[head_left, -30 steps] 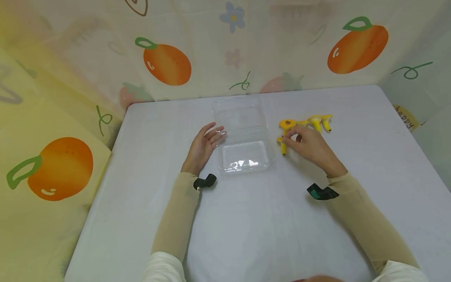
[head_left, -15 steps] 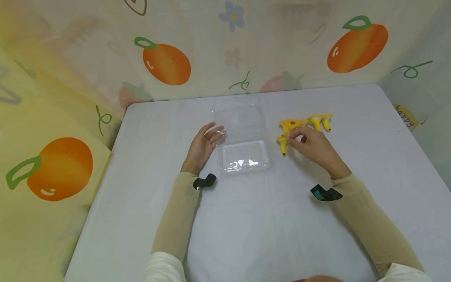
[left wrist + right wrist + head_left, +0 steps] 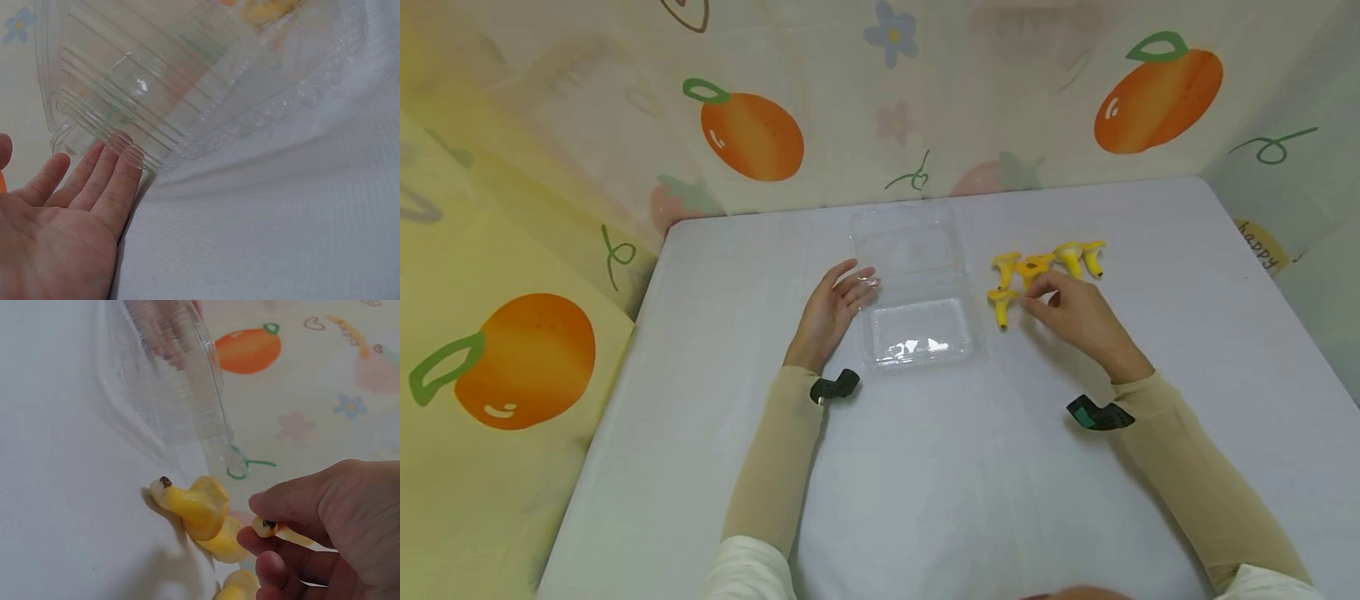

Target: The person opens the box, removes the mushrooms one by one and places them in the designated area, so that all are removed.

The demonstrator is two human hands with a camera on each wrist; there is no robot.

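Note:
My right hand [image 3: 1078, 318] pinches a yellow mushroom [image 3: 265, 527] between thumb and index finger; its dark-tipped stem end shows in the right wrist view. Its orange cap with a brown spot appears in the head view, among other yellow mushrooms on the table. One mushroom [image 3: 1002, 310] lies just left of my fingertips, and another [image 3: 1006, 268] behind it. Left of them stands a clear plastic clamshell box [image 3: 919, 329], its lid [image 3: 906, 242] laid back. My left hand [image 3: 829, 315] is palm up with extended fingers, fingertips at the box's left side near the hinge.
Two more yellow mushrooms, one of them [image 3: 1070, 260] larger in view, lie to the right behind my right hand. A white cloth covers the table [image 3: 895, 475]. A fruit-print curtain [image 3: 850, 108] hangs along the table's far edge.
My right hand has shifted rightward with the pinched mushroom, uncovering the mushroom behind and the one at the front left. The left hand and the box have stayed in place.

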